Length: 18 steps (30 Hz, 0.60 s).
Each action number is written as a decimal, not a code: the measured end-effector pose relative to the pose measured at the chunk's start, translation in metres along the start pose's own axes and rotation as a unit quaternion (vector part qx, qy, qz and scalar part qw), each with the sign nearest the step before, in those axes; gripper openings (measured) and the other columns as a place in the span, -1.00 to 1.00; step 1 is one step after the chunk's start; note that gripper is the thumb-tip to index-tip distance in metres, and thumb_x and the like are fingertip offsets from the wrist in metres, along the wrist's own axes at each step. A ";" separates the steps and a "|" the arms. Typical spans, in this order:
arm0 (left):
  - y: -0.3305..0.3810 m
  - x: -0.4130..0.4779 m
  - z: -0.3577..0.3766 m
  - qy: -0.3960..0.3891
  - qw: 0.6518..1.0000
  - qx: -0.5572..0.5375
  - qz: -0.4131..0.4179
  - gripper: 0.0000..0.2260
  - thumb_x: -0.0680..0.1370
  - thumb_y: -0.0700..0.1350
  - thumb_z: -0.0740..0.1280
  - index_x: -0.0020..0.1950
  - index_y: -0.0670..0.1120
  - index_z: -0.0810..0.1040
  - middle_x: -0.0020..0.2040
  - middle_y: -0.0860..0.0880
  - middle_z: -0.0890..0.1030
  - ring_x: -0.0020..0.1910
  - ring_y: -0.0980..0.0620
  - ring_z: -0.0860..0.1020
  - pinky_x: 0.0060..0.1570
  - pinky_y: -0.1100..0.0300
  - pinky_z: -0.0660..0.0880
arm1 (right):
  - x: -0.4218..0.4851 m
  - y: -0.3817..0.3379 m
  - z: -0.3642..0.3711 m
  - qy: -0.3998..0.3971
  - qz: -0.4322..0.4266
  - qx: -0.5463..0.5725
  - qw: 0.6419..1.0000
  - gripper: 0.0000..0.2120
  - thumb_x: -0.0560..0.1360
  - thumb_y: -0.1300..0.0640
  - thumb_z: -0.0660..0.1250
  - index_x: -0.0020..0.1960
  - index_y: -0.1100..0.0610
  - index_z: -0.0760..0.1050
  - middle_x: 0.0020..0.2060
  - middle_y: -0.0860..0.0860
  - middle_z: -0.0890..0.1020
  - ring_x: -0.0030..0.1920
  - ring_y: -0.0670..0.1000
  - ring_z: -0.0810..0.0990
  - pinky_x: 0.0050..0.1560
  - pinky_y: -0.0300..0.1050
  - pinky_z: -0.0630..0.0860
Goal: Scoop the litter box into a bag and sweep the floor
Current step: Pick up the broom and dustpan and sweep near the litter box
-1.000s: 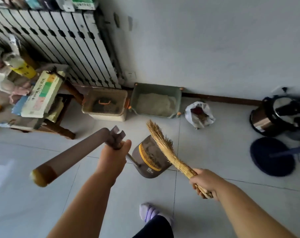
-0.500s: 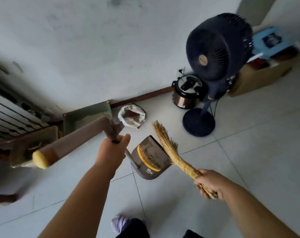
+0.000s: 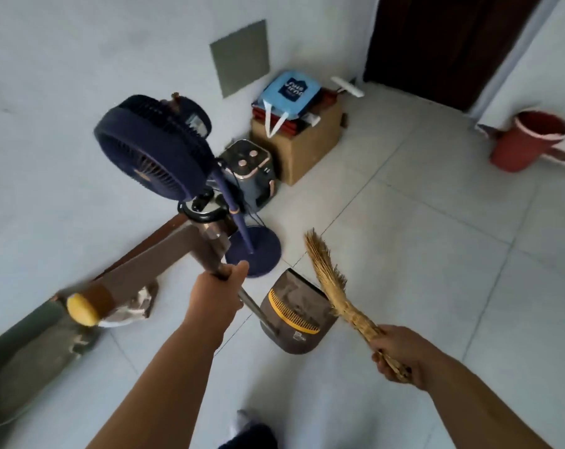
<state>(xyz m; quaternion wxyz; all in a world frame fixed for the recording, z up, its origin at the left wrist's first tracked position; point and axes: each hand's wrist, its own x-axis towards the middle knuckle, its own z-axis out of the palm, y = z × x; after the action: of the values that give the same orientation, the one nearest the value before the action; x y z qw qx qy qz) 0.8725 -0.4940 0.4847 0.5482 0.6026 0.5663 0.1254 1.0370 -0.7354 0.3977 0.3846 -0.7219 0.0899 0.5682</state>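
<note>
My left hand (image 3: pixel 214 294) grips the long brown handle of a dustpan (image 3: pixel 290 314), whose brown pan with a yellow comb hangs just above the tiled floor. My right hand (image 3: pixel 396 353) holds a straw hand broom (image 3: pixel 328 280) by its bound end, bristles pointing up and left beside the pan's right edge. The green litter box (image 3: pixel 31 348) lies at the lower left along the wall. A white plastic bag (image 3: pixel 135 304) sits on the floor beside it, partly hidden behind the dustpan handle's yellow-capped end (image 3: pixel 80 309).
A dark blue standing fan (image 3: pixel 154 150) stands right ahead on a round base. Behind it are a rice cooker (image 3: pixel 209 210), a grey appliance (image 3: pixel 252 171) and a cardboard box (image 3: pixel 302 142) with a blue bag. A red bucket (image 3: pixel 527 139) stands far right by a dark door.
The view has swung to the right: the radiator and litter boxes slid off to the left, and the fan, cardboard box, door and red bucket came into sight. Both hands keep their grips.
</note>
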 end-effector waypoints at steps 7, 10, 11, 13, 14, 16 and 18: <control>0.104 0.035 0.136 -0.132 0.987 0.062 0.072 -0.72 0.58 0.02 0.34 -0.15 -0.19 0.57 -0.29 -0.15 0.57 -0.24 -0.12 0.59 0.01 -0.11 0.63 | 0.008 -0.029 -0.098 0.090 0.011 0.165 0.982 -0.81 0.50 0.36 0.24 0.10 0.34 0.50 -0.35 0.17 0.50 -0.50 0.02 0.45 -0.53 -0.24 0.44; 0.138 0.046 0.186 -0.186 0.971 0.088 0.121 -0.73 0.59 0.04 0.34 -0.22 -0.10 0.53 -0.27 -0.11 0.57 -0.16 -0.19 0.61 0.05 -0.21 0.60 | 0.005 -0.045 -0.134 0.118 0.005 0.223 0.968 -0.87 0.51 0.35 0.25 0.05 0.31 0.50 -0.36 0.17 0.50 -0.50 0.02 0.45 -0.55 -0.24 0.44; 0.154 0.051 0.209 -0.211 0.963 0.109 0.127 -0.74 0.59 0.05 0.34 -0.20 -0.08 0.53 -0.25 -0.11 0.58 -0.14 -0.19 0.63 0.06 -0.19 0.60 | 0.006 -0.051 -0.151 0.129 0.003 0.249 0.960 -0.90 0.51 0.35 0.25 0.01 0.29 0.49 -0.37 0.17 0.50 -0.50 0.02 0.45 -0.55 -0.24 0.44; 0.179 0.059 0.247 -0.251 0.947 0.145 0.137 -0.78 0.58 0.06 0.35 -0.13 -0.07 0.56 -0.19 -0.12 0.61 -0.10 -0.14 0.65 0.08 -0.14 0.61 | 0.007 -0.058 -0.177 0.147 -0.003 0.277 0.950 -0.93 0.51 0.35 0.25 -0.02 0.27 0.47 -0.38 0.16 0.50 -0.50 0.02 0.44 -0.54 -0.24 0.43; 0.191 0.062 0.263 -0.268 0.941 0.153 0.142 -0.82 0.56 0.03 0.37 -0.11 -0.07 0.57 -0.17 -0.12 0.62 -0.10 -0.12 0.65 0.10 -0.14 0.61 | 0.007 -0.062 -0.189 0.152 -0.008 0.287 0.946 -0.93 0.51 0.35 0.25 -0.02 0.27 0.47 -0.38 0.16 0.50 -0.50 0.02 0.44 -0.54 -0.24 0.42; 0.213 0.070 0.305 -0.295 0.928 0.169 0.155 -0.92 0.53 -0.07 0.42 -0.06 -0.04 0.57 -0.13 -0.08 0.63 -0.06 -0.09 0.63 0.12 -0.14 0.59 | 0.011 -0.067 -0.219 0.168 -0.008 0.323 0.931 -0.94 0.52 0.35 0.24 -0.03 0.27 0.47 -0.37 0.16 0.50 -0.51 0.01 0.44 -0.54 -0.24 0.43; 0.231 0.074 0.345 -0.310 0.915 0.197 0.166 -0.93 0.55 -0.16 0.39 -0.02 -0.01 0.56 -0.07 -0.08 0.63 -0.02 -0.09 0.64 0.12 -0.13 0.60 | 0.014 -0.072 -0.249 0.176 -0.008 0.371 0.912 -0.94 0.52 0.36 0.24 -0.05 0.27 0.46 -0.36 0.18 0.49 -0.50 0.00 0.44 -0.54 -0.25 0.45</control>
<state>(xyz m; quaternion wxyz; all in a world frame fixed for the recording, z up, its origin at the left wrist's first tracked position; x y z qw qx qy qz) 1.2888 -0.5561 0.5085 0.5376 0.7923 0.2732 -0.0925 1.2694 -0.8449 0.4321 0.6071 -0.6162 0.3548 0.3546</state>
